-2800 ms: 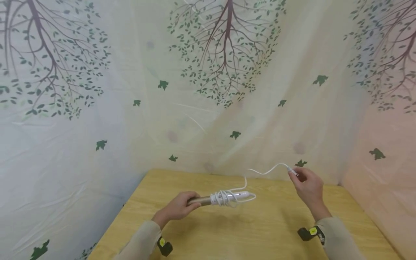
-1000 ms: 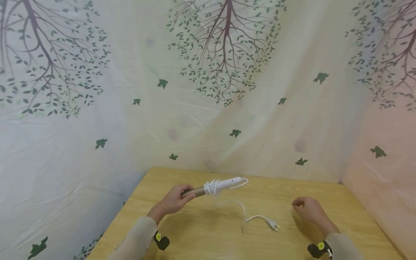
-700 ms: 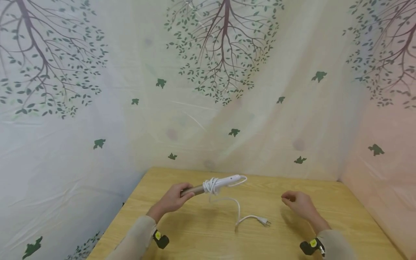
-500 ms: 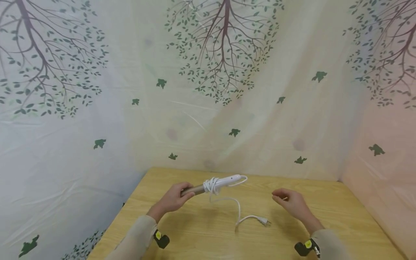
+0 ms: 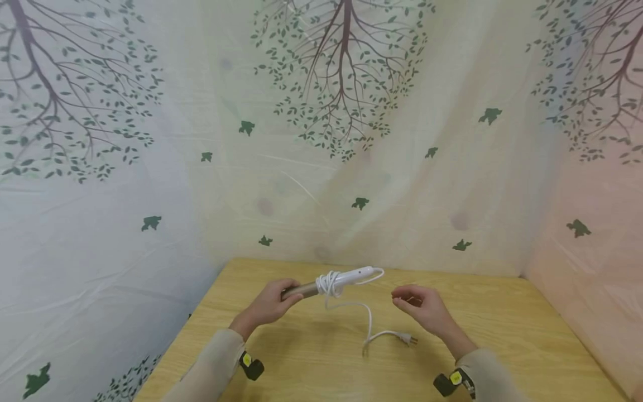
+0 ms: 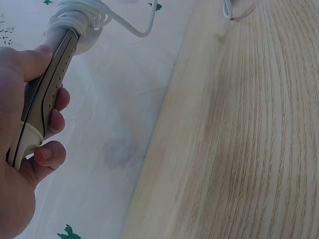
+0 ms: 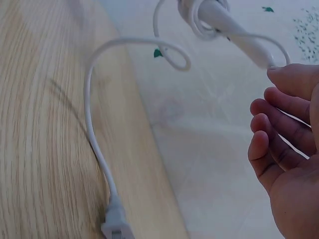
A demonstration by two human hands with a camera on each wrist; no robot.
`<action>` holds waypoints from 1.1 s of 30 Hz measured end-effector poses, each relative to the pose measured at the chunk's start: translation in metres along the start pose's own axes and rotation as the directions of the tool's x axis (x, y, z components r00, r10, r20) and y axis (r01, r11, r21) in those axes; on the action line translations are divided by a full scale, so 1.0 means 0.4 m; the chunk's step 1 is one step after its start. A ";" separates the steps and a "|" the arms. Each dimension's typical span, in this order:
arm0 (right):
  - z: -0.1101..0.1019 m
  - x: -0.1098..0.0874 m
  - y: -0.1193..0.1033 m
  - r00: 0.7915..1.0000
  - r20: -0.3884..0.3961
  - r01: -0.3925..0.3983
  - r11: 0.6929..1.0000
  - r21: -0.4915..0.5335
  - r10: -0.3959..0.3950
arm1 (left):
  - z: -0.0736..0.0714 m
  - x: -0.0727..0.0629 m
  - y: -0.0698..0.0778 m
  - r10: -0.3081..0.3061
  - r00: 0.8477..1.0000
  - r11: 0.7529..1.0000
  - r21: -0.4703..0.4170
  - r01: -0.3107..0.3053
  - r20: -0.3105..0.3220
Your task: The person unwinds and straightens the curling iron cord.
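Note:
My left hand grips a hair straightener by its gold-brown end, above the table. Its white handle points right and slightly up. In the left wrist view, thumb and fingers wrap round the gold-brown body. A white cord is wound in several turns round the straightener's middle. The cord's free end hangs down, and its two-pin plug is low over or on the table; I cannot tell which. To the right of the handle, my right hand holds nothing, its fingers loosely bent.
The wooden table reaches back to a pale curtain printed with trees and green leaves. Curtain also hangs on the left and right sides. A small black camera is strapped at the left wrist, another camera at the right.
My right hand let go of the plug, which dropped toward the table. That hand then moved left toward the handle. The left hand has kept its grip, tilting the straightener's handle end upward.

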State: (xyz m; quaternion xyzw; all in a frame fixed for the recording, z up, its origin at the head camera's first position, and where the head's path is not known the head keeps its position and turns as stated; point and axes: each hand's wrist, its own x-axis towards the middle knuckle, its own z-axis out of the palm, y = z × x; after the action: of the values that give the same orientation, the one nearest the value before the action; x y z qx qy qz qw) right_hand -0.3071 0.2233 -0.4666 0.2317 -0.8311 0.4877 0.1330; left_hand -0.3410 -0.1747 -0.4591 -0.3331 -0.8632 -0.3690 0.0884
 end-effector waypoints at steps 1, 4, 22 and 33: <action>0.007 0.002 -0.009 1.000 0.008 0.017 1.000 0.004 -0.017 | 0.000 0.000 -0.002 0.004 1.000 1.000 0.001 -0.004 0.000; 0.026 0.004 -0.044 0.998 0.027 0.062 0.998 0.011 -0.062 | 0.000 0.002 -0.002 0.008 1.000 1.000 -0.009 -0.008 0.001; 0.188 0.030 -0.156 0.973 0.082 0.215 0.976 0.031 -0.217 | 0.017 0.014 0.011 0.027 0.999 0.999 -0.020 -0.027 0.019; 0.229 0.019 -0.185 0.971 0.120 0.197 0.976 0.093 -0.208 | 0.025 0.021 0.027 0.025 1.000 0.999 -0.022 -0.024 0.014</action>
State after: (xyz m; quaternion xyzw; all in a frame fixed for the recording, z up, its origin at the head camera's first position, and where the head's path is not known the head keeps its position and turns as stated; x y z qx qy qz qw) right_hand -0.2750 0.1108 -0.4528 0.3515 -0.7897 0.4887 0.1186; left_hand -0.3397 -0.1579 -0.4567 -0.3472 -0.8555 -0.3751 0.0829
